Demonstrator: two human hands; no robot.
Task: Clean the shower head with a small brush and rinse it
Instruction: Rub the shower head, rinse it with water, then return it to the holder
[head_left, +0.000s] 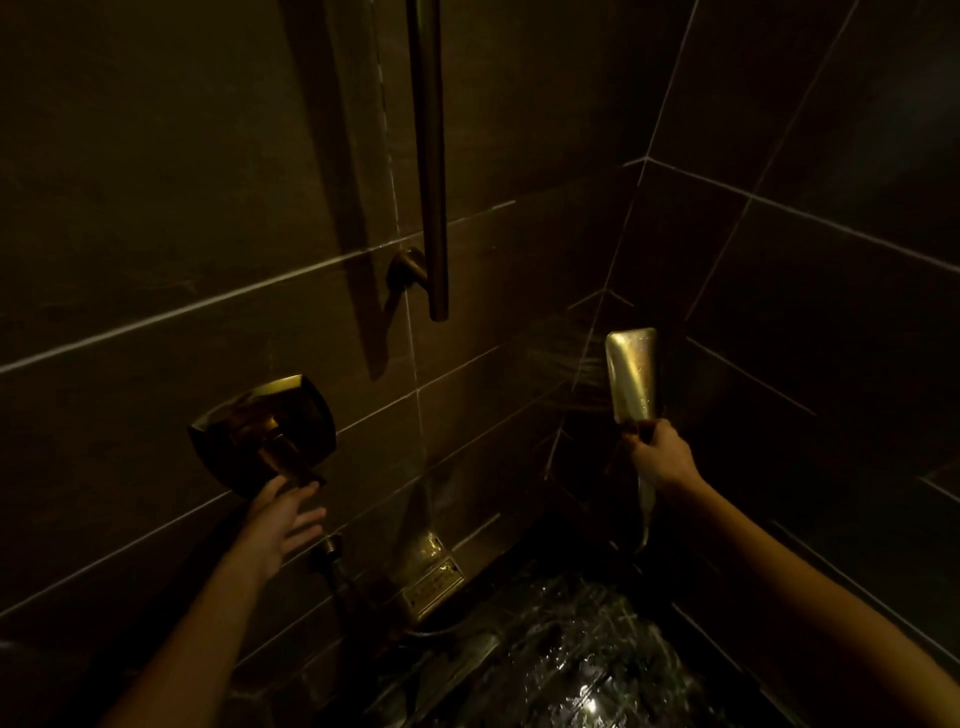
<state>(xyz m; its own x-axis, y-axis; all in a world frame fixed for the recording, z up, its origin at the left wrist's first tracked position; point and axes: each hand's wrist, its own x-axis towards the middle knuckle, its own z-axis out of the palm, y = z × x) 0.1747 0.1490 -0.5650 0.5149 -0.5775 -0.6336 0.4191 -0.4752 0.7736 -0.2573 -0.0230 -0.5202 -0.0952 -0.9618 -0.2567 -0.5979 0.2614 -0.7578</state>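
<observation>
You held the shower head (631, 374) upright in your right hand (660, 457). Your fingers were wrapped round its handle just below the head. It stood over by the tiled corner with its face turned toward the wall, and thin streaks of water sprayed from that face. Your left hand (283, 514) was spread, fingers apart and gripping nothing. Its fingertips were at the lower end of the mixer lever (270, 436). In that dim light I could not tell whether they touched it or hung just beside it.

I'd judge this was the rinse, with your left hand there to set the flow. To do it well, you needed to nudge the lever in small amounts with the fingertips. You also needed to aim the spray at the wall and away from yourself, and to roll your wrist so water swept every nozzle. A firm hold on the handle mattered too, since a wet handle under pressure is likely to twist.

Counted:
- one shower head
- one hose (645, 512) hanging from under your right hand
- one mixer lever on one square plate
- one slide rail (434, 156) on the wall
- two hands

No brush was in view.
</observation>
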